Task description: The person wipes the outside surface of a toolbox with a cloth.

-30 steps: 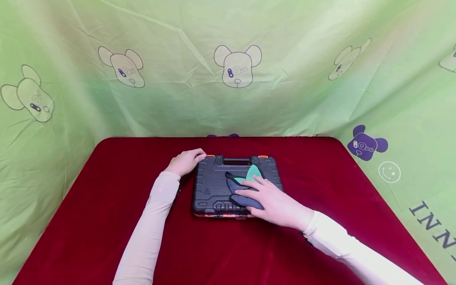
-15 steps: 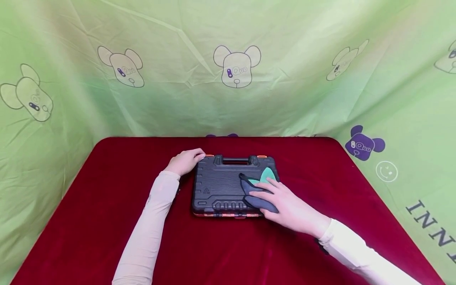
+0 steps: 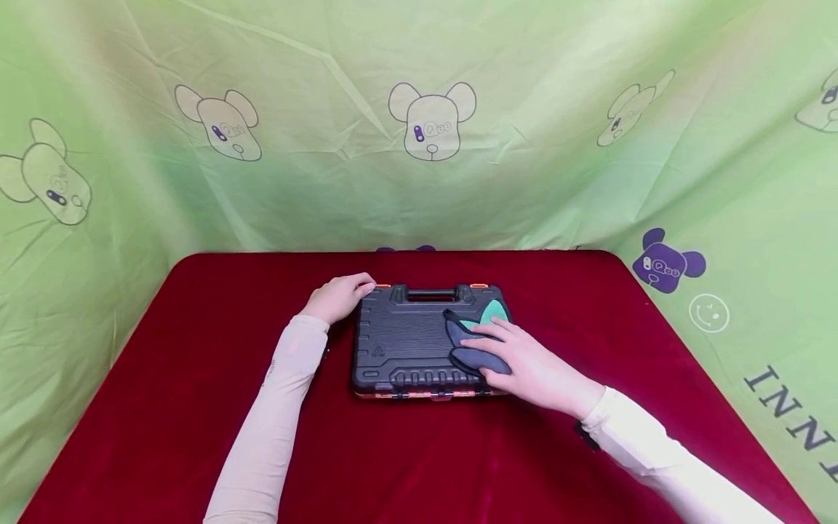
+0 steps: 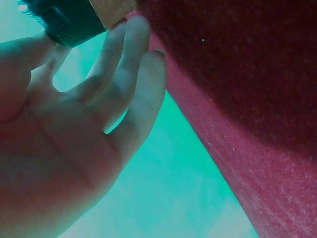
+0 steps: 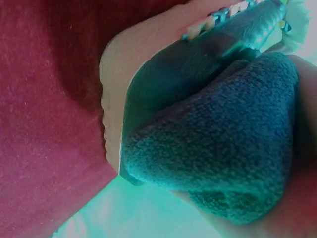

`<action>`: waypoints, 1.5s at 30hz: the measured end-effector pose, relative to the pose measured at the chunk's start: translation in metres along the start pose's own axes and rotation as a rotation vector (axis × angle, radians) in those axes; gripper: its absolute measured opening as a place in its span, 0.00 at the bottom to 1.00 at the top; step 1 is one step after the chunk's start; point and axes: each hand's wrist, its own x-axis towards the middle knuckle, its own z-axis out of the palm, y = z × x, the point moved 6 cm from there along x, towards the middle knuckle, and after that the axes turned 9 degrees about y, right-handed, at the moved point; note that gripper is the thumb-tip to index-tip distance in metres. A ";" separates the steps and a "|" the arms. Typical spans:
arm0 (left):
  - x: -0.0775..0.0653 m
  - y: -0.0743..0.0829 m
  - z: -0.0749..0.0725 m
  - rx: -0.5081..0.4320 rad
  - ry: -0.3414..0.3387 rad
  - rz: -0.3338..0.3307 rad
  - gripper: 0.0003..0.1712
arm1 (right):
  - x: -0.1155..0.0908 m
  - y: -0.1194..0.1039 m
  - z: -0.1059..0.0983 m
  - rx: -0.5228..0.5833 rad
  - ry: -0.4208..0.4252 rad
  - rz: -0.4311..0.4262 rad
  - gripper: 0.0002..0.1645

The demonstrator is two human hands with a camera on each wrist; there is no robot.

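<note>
A black plastic tool case lies flat mid-table, its handle on the far side between two orange latches. At the far left corner my left hand holds the case; the left wrist view has that case corner between thumb and fingers. Over the right part of the lid, my right hand grips a folded grey cloth with a green side showing and a dark edge. Up close in the right wrist view, the bunched cloth lies against the lid. My palm and fingers partly hide it.
A dark red cloth covers the table under the case. Behind and on both sides hangs a green curtain printed with bear faces; it meets the table's edges.
My right hand has slid the cloth rightward across the lid, then a little toward the far side. The left hand and the case have stayed in place.
</note>
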 end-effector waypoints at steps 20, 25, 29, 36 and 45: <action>0.001 -0.001 0.005 0.007 -0.008 0.004 0.19 | 0.041 0.050 0.004 0.030 -0.041 0.157 0.30; 0.001 -0.001 0.005 0.003 -0.010 0.002 0.19 | 0.047 0.059 0.005 0.039 -0.054 0.191 0.30; 0.001 -0.001 0.004 0.004 -0.012 0.001 0.17 | 0.049 0.061 0.006 0.029 -0.065 0.179 0.30; 0.001 -0.002 0.005 0.004 -0.042 -0.026 0.19 | 0.050 0.054 0.004 0.014 -0.064 0.134 0.30; 0.001 -0.002 0.004 0.020 -0.040 -0.015 0.19 | 0.045 0.044 0.002 0.008 -0.060 0.082 0.30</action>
